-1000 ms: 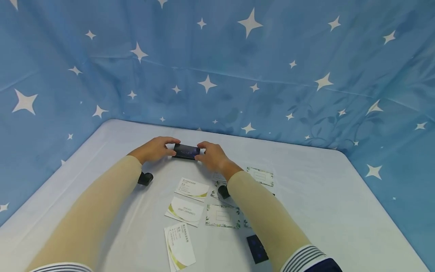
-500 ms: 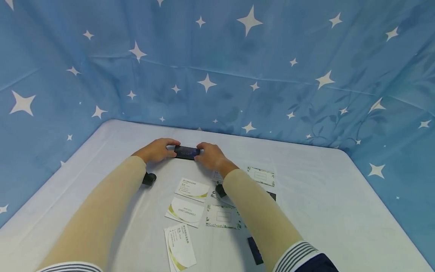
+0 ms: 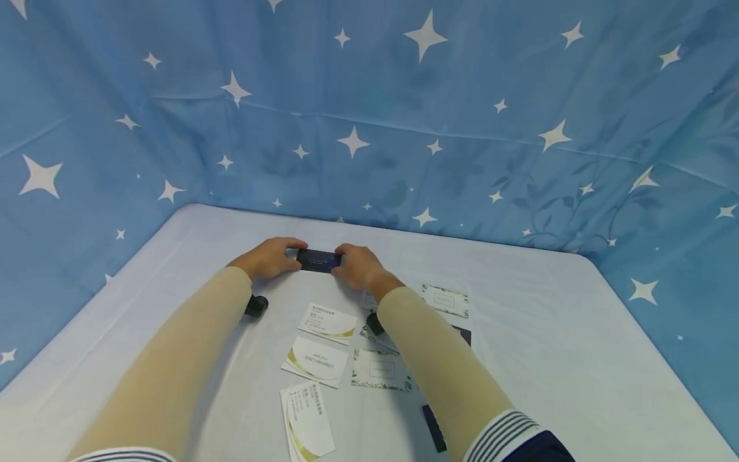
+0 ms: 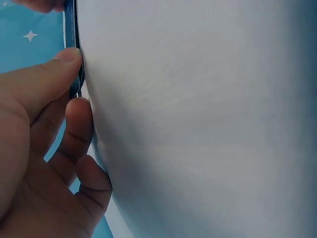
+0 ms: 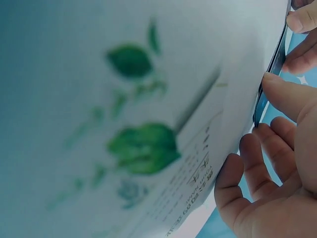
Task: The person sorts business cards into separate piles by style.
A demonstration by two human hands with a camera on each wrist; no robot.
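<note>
Far back on the white table, a dark blue business card (image 3: 319, 260) lies lengthwise between both hands. My left hand (image 3: 270, 256) pinches its left end, thumb on the near edge and index finger at the far corner. At the other end, my right hand (image 3: 359, 266) pinches it in the same way. Seen edge-on in the left wrist view, the dark card (image 4: 70, 29) is close to the tabletop, with the thumb on its edge. In the right wrist view the card (image 5: 262, 101) shows as a thin dark strip at the fingertips. The other fingers are bent against the tabletop.
White cards with gold curves (image 3: 328, 324) (image 3: 314, 362) (image 3: 308, 420) line up nearer me. To their right are leaf-bordered cards (image 3: 381, 369) (image 3: 446, 299), partly under my right forearm. Dark cards (image 3: 435, 428) (image 3: 464, 335) peek out beside that sleeve. A starry blue curtain (image 3: 369, 128) hangs behind.
The dark card has come down slightly toward me and looks flatter than a second ago. Both hands have shifted a little with it, and the right forearm covers more of the near dark card.
</note>
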